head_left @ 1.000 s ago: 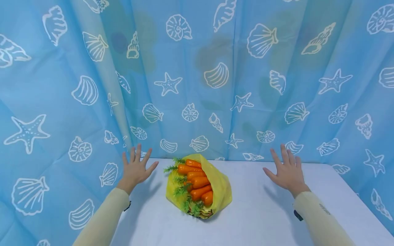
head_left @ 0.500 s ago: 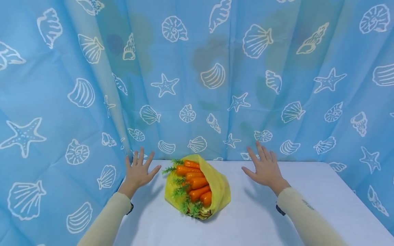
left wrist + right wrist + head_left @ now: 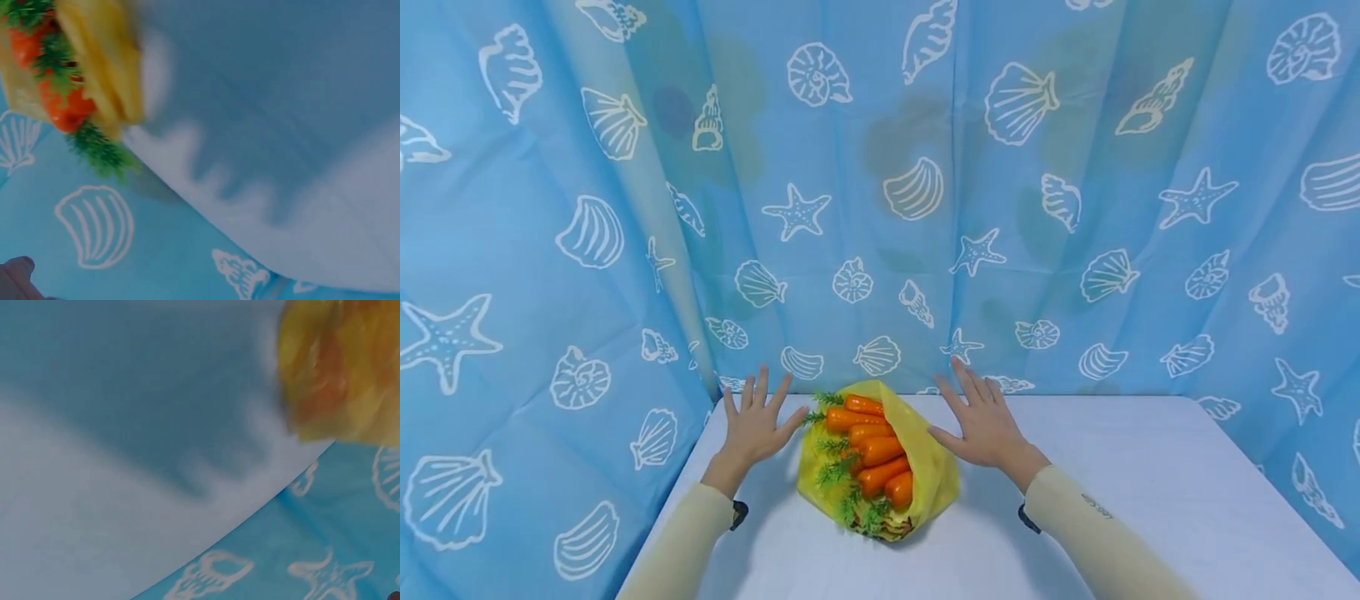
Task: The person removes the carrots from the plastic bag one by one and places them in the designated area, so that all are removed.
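Observation:
Orange carrots (image 3: 880, 451) with green feathery tops lie in a yellow bag (image 3: 936, 467), whose mouth gapes toward the left in the head view. To its left hovers my left hand (image 3: 755, 429), fingers spread, the thumb tip close to the leafy tops. My right hand (image 3: 985, 425) is at the bag's right side with straight fingers; its thumb overlaps the bag's edge, and whether it touches I cannot tell. Neither hand holds anything. In the left wrist view the carrots (image 3: 65, 106) show at the upper left; in the right wrist view the bag (image 3: 337, 381) is blurred.
The bag stands on a white table (image 3: 1120, 475). Behind and to the left hangs a blue curtain (image 3: 865, 208) printed with white shells and starfish, meeting the table's far edge. Shadows of both hands fall on the table.
My right hand has moved left, from well away to the bag's right side. The left hand has come a little to the right, nearer the bag. The view has shifted slightly; the bag stays put.

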`<action>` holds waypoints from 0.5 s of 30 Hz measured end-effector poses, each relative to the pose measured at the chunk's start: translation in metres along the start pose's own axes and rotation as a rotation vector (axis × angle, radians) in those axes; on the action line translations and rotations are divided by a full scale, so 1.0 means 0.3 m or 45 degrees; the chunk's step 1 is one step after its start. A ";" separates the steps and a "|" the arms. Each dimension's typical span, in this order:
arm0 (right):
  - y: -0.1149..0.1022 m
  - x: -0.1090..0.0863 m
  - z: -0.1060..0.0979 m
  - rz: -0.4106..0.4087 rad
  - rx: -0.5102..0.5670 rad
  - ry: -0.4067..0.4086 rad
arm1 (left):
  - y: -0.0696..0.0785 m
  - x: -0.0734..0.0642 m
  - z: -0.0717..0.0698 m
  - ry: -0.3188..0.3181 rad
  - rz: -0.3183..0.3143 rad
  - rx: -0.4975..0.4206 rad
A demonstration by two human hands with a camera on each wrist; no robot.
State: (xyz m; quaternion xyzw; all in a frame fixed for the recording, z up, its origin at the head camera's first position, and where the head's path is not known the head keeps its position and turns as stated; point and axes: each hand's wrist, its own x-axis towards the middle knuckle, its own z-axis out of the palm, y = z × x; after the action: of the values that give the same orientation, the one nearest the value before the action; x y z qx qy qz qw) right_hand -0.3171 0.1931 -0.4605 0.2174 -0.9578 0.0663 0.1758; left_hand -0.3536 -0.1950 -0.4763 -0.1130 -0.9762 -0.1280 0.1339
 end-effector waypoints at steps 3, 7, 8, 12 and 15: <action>-0.055 0.005 0.014 -0.051 0.040 -0.012 | 0.018 -0.001 0.011 -0.028 -0.020 -0.096; -0.129 0.015 0.024 -0.101 0.110 -0.050 | 0.023 -0.010 0.027 -0.081 -0.076 -0.201; -0.144 0.018 0.026 -0.112 0.127 -0.055 | 0.023 -0.012 0.031 -0.090 -0.087 -0.230; -0.194 0.028 0.031 -0.137 0.155 -0.082 | 0.030 -0.020 0.030 -0.105 -0.083 -0.409; -0.222 0.030 0.038 -0.156 0.163 -0.103 | 0.037 -0.026 0.025 -0.114 -0.071 -0.551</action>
State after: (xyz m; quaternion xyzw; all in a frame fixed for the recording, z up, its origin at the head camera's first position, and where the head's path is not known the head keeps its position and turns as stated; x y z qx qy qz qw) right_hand -0.2990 0.1276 -0.4644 0.2887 -0.9429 0.1079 0.1262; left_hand -0.3451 -0.1841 -0.4831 -0.1175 -0.9337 -0.3331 0.0595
